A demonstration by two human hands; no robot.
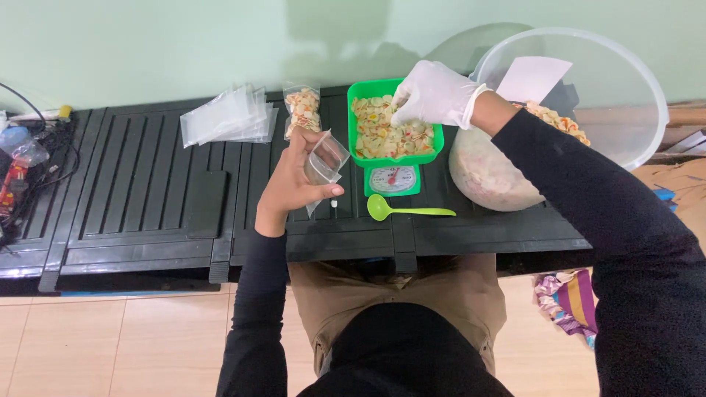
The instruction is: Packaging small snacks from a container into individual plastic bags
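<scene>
We hold a small clear bag (326, 158) in our bare left hand (294, 180), fingers clamped around it with its mouth propped open, just at nine o'clock of the little kitchen scale (393, 179). Our gloved right hand (435, 93) reaches into the green tray (359, 92) that sits on that scale, its fingers drawn together over the pale, red-flecked crackers (382, 136) there; whether it has pinched any between the fingertips we cannot tell. As we judge it, the work is at an early stage: only one filled bag (302, 110) stands at twelve o'clock of our left hand, while a fanned stack of empty bags (228, 117) lies at ten o'clock of it, and the bag in hand looks empty so far. A good deal remains, since the tray is full and the large clear basin (640, 81) at three o'clock of the tray, along with the bulging sack (489, 173) beneath our right forearm, holds many more crackers. A green plastic spoon (401, 210) lies unused on the black slatted table (140, 184), just at six o'clock of the scale.
</scene>
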